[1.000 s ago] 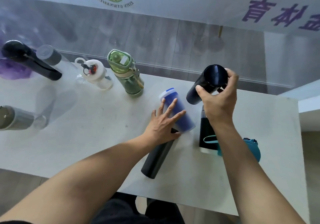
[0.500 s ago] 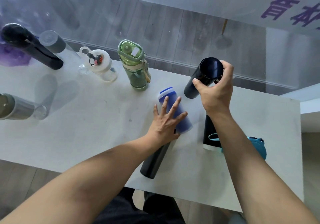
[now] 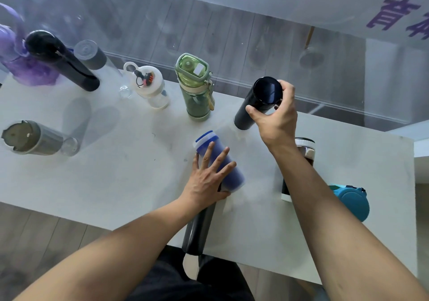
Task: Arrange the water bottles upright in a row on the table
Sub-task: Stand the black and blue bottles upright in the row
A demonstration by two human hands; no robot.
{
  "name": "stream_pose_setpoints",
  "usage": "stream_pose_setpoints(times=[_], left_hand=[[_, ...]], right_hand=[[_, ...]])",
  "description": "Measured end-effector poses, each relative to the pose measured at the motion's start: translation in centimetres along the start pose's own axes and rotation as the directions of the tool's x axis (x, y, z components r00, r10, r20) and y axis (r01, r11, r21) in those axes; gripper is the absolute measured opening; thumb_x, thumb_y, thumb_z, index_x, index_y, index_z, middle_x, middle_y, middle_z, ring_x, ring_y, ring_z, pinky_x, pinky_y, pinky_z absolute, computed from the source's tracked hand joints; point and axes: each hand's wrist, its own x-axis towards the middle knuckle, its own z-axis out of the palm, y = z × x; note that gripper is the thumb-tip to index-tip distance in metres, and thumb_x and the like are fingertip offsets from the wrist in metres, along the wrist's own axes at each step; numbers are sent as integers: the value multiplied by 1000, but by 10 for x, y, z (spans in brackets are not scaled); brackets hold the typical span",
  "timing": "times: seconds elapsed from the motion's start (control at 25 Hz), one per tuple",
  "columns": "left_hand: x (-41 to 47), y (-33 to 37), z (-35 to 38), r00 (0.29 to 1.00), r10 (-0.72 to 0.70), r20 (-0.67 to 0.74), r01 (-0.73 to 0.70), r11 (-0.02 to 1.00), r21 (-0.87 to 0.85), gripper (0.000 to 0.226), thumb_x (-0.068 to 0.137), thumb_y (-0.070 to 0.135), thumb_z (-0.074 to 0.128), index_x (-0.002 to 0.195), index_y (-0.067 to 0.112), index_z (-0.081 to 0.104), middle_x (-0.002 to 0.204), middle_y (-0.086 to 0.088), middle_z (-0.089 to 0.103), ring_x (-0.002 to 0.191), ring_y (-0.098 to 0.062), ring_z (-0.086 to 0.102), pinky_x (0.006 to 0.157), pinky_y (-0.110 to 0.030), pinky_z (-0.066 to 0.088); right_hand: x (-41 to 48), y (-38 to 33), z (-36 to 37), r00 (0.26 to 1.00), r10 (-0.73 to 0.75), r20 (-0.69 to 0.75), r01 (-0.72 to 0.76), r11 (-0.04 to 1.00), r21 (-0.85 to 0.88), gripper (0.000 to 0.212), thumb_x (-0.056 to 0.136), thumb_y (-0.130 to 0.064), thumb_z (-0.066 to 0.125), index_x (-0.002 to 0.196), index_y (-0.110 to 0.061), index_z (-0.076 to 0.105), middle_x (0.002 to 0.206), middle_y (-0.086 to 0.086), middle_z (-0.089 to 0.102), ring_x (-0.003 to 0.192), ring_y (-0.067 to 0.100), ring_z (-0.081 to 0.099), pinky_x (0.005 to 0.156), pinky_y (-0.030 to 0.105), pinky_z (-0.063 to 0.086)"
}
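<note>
**Dark flask joins the back row**

The right hand (image 3: 276, 117) clamps the dark flask (image 3: 257, 103), standing it on the table (image 3: 116, 173) beside the green bottle (image 3: 196, 87). The left hand (image 3: 206, 177), fingers spread, rests flat on the lying blue bottle (image 3: 220, 161). Next, it seems: release, then raise the blue one.

Upright bottles (image 3: 195, 87) along table (image 3: 116, 173) rear; others, seemingly lying, nearer.

The right forearm (image 3: 308, 184) hides most of the dark bottle (image 3: 305, 152).
</note>
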Motion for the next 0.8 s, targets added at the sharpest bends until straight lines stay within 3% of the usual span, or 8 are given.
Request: stream_pose_setpoints(times=[0.36,0.48,0.6,0.68,0.8], left_hand=[[-4,-7,0,1000,17,8,-17,1000,1,85,72,63,68,145,36,35,166,-3,6,150,-40,-7,107,-69,24],[-6,-9,-2,1000,21,-2,-21,1000,-3,90,72,63,68,149,37,29,166,-6,2,150,-40,-6,109,-67,23],[-23,-12,-5,997,15,-80,-18,999,-41,91,72,59,66,151,35,29,165,-8,10,150,-42,6,110,-62,27],[-44,-14,-6,988,-119,-98,109,989,-98,95,68,58,68,151,34,29,161,-10,22,145,-41,23,106,-55,35],[-73,-11,-8,911,-407,63,411,892,-190,99,66,66,64,150,30,24,142,-6,42,123,-33,44,98,-43,42]], right_hand=[[2,-4,12,999,27,29,-26,999,-36,78,71,-30,86,136,-19,44,125,-6,58,108,11,57,94,17,44],[-11,2,5,989,145,39,-141,986,-86,92,72,-36,87,147,-23,35,136,0,54,121,15,53,102,26,44],[-48,12,4,976,213,-38,-216,969,-123,83,77,-38,83,145,-18,39,130,9,54,119,22,55,104,40,46],[-79,19,14,966,256,30,-247,953,-177,72,81,-37,78,141,-19,44,127,10,56,118,25,57,104,44,45],[-98,23,42,901,311,301,-199,915,-351,71,83,-46,74,142,-21,43,135,9,54,124,29,55,106,45,44]])
